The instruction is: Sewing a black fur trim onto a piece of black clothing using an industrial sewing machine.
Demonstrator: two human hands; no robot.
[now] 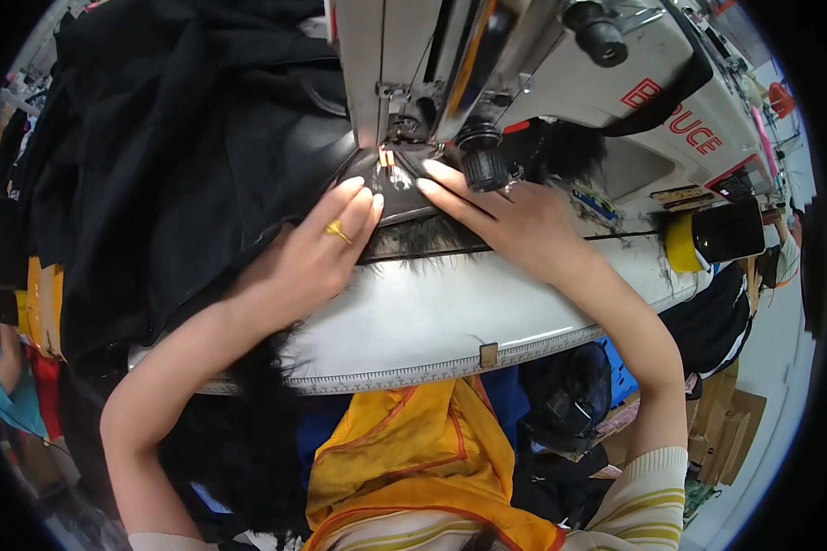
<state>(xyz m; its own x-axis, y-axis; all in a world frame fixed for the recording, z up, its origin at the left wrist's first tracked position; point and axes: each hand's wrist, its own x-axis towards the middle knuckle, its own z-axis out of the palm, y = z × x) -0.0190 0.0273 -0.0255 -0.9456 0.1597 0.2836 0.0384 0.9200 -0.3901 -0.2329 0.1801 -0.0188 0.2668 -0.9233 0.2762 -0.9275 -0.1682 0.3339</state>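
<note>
Under the lit needle area of a white sewing machine (pixel 381 73) lies a piece of black fabric (pixel 400 202) with shaggy black fur trim (pixel 432 237) along its near edge. My left hand (pixel 322 253), with a yellow ring, has its fingers together on the fabric just left of the presser foot (pixel 386 156), holding it. My right hand (pixel 524 230) lies with fingers stretched out flat on the fabric just right of the foot, below a black knob (pixel 485 165). A large black garment (pixel 184 156) is heaped at the left, beside my left arm.
A white table edge with a measuring tape (pixel 432 372) curves before me, above a yellow-orange cloth (pixel 413 450) at my lap. A black-and-yellow container (pixel 726 234) stands at the right. Cardboard (pixel 735 436) is below. Another person's arm (pixel 9 363) shows at far left.
</note>
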